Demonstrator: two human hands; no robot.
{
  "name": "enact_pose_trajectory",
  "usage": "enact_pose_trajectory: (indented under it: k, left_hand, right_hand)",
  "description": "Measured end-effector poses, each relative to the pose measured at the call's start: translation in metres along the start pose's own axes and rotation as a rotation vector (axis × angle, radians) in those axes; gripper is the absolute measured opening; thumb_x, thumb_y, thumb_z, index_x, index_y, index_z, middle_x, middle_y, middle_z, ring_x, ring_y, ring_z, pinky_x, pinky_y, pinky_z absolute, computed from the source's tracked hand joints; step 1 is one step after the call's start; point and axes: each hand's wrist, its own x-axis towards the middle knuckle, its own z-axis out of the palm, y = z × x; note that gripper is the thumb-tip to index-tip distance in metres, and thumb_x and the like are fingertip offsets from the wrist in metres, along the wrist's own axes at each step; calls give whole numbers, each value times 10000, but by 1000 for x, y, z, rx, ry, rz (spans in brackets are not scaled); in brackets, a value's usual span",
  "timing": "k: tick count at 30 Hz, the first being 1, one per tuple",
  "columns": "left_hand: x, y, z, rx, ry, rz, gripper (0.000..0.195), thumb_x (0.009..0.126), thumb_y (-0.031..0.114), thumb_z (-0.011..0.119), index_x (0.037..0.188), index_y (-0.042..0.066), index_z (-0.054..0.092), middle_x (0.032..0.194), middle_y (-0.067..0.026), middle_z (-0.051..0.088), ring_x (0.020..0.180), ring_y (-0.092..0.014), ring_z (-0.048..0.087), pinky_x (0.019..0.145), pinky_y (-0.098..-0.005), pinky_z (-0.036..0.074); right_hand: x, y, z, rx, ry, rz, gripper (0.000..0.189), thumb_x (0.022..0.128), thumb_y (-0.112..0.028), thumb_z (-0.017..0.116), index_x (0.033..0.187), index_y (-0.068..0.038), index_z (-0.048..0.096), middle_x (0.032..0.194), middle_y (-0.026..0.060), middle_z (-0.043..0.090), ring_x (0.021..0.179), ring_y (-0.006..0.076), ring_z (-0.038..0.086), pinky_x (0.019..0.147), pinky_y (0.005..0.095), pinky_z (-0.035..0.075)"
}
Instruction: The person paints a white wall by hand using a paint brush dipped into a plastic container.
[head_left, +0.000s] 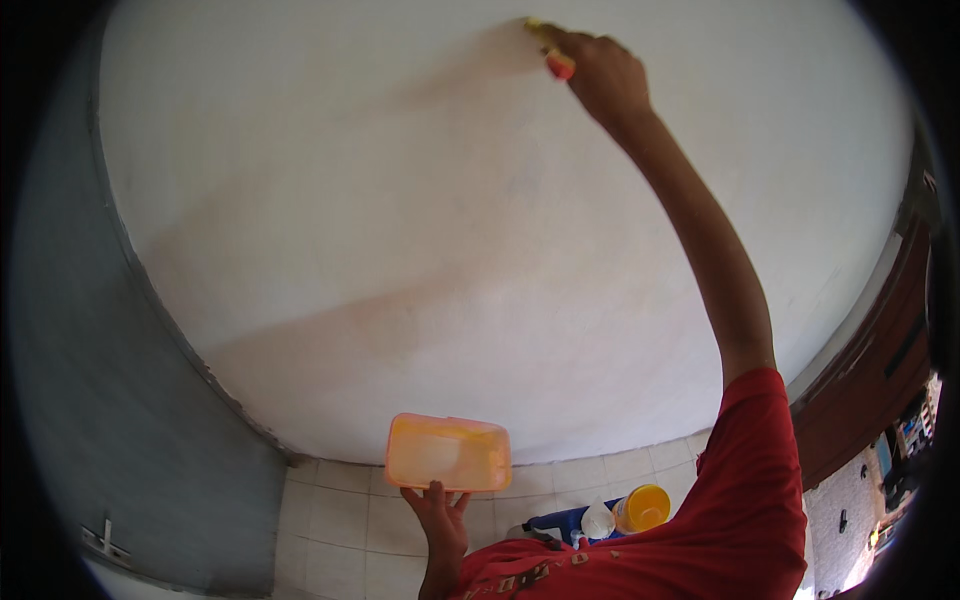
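Note:
High on the white wall (420, 225), my right hand (607, 75) grips a small tool with yellow and red parts (559, 64), which looks like a paintbrush. Its yellow end is at the wall surface, and my fingers hide part of it. Low in front of me, my left hand (441, 521) supports an orange translucent plastic tub (448, 454) by its near side. The tub's open top faces me. Something pale lies in its bottom; I cannot tell how deep it is.
A yellow-lidded container (645, 508), a crumpled white thing (598, 520) and a blue item (559, 523) are by the tiled floor (337, 517) near my body. A grey door or panel (150, 375) borders the wall at left; brown wood (862, 390) is at right.

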Motion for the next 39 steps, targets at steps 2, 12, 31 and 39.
enact_pose_trajectory:
  k: [2,12,31,39]
  left_hand:
    - [-3,2,2,-2,11,-3,742,970,325,592,1506,288,81,1464,-112,343,1272,-353,469,983,-593,450]
    - [-22,-11,37,12,66,-5,720,975,341,579,1496,279,86,1486,-122,307,1313,-385,425,987,-620,424]
    - [-22,-19,50,60,197,74,721,984,315,538,1512,262,49,1507,-144,279,1322,-384,427,1007,-617,406]
    - [-23,-20,50,64,253,58,729,978,317,548,1509,259,53,1501,-137,279,1333,-382,412,1020,-611,404]
  right_hand:
    - [-43,-25,24,-55,-154,-71,414,908,-140,550,1309,-239,578,1039,60,695,890,266,663,712,398,573]
    - [-233,-68,66,351,-729,-298,343,913,-152,555,1244,-228,597,979,83,681,924,278,678,698,422,574]
    - [-251,-112,102,464,-641,-456,338,894,-175,595,1232,-162,604,926,93,642,860,271,656,667,405,559]
    - [-88,-45,74,422,-419,-161,383,864,-98,523,1212,-194,653,977,91,699,915,275,672,734,435,562]
